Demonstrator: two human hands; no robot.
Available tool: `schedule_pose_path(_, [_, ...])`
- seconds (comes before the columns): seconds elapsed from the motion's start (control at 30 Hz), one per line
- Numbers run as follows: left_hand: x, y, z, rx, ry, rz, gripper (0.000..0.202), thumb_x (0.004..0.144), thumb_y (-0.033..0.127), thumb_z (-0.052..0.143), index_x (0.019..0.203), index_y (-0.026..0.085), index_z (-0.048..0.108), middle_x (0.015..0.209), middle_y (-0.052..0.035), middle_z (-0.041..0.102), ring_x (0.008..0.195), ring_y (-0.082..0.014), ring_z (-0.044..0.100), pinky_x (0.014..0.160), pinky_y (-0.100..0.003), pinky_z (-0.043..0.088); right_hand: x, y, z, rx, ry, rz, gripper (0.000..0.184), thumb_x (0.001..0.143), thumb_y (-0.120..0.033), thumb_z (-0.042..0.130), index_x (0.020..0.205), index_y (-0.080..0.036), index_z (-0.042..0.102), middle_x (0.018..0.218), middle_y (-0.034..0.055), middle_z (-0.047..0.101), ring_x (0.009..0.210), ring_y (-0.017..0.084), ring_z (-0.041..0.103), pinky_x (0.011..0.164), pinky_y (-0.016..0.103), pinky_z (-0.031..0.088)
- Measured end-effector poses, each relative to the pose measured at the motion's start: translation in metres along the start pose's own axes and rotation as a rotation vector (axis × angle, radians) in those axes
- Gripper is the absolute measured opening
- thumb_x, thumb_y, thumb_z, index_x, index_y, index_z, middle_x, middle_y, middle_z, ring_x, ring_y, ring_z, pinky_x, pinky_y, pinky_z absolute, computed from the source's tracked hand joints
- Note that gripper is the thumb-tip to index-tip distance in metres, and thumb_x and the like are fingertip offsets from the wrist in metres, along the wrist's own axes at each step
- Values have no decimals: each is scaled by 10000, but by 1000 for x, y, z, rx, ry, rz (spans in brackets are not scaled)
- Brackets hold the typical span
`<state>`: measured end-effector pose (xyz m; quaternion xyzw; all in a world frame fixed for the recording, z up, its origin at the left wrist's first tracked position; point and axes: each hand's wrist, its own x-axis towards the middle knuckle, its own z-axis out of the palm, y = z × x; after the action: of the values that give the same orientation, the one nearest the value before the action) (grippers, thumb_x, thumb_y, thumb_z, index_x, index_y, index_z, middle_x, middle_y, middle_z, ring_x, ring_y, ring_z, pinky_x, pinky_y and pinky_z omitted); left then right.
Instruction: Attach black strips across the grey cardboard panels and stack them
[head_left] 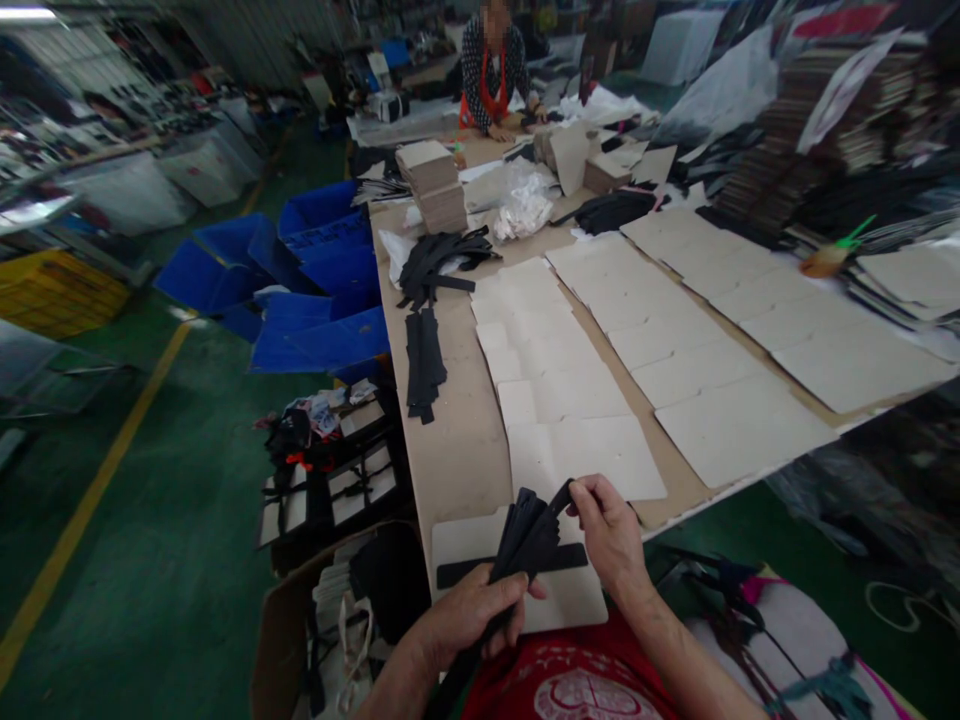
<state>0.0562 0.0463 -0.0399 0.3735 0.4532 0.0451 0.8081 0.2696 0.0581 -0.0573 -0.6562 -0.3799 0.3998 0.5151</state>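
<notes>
A bundle of black strips (pixel 521 535) is gripped in my left hand (pixel 480 610), the strips fanning out above the thumb. My right hand (pixel 609 530) pinches the end of one black strip (pixel 561 497) at the bundle's right side. Beneath both hands a beige board (pixel 469 533) lies at the table's near edge. Another black strip (pixel 469 571) lies flat across that board, partly hidden by the bundle. Just beyond is a column of overlapping beige boards (pixel 577 450).
More rows of beige boards (pixel 742 430) cover the table's right. Loose black strips (pixel 425 365) lie along the left edge. Blue bins (pixel 322 330) and a cardboard box (pixel 274 620) stand left of the table. Another person (pixel 491 70) works at the far end.
</notes>
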Motion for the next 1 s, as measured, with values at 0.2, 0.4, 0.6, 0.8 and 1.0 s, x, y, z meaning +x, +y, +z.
schedule_pose_path(0.2, [-6,-7,-19,45,11,-72,491,833,555,523,1063,129,604,559,25,566,356,-60,364,351,-180,266,33,13,-21,385,230,296,387,789,-578,627,765,-224,474,454,-63,557,363,74,420,371,168,334])
schedule_pose_path(0.4, [-11,-17,-32,-118,375,94,333,677,364,752,881,169,574,482,99,416,412,-43,321,421,-175,248,49,11,-54,517,177,402,472,620,-479,823,850,-215,506,494,-55,607,412,73,529,405,130,432])
schedule_pose_path(0.6, [10,0,-40,-320,690,352,491,758,472,712,1089,131,589,478,115,328,448,-43,252,447,-180,217,29,8,-64,581,-55,509,420,620,-384,869,857,-170,595,494,-16,615,384,64,511,382,126,422])
schedule_pose_path(0.8, [31,8,-32,-184,411,231,651,687,441,729,1223,107,573,509,77,480,389,-35,259,404,-195,198,12,12,-57,724,-61,553,308,689,-336,844,831,-193,611,499,-44,592,397,38,497,383,96,402])
schedule_pose_path(1.0, [29,18,-14,162,198,-45,301,573,299,728,809,123,662,471,66,463,380,-59,315,375,-211,192,18,29,-81,685,49,520,337,668,-352,850,828,-206,592,533,-54,594,427,45,510,419,118,434])
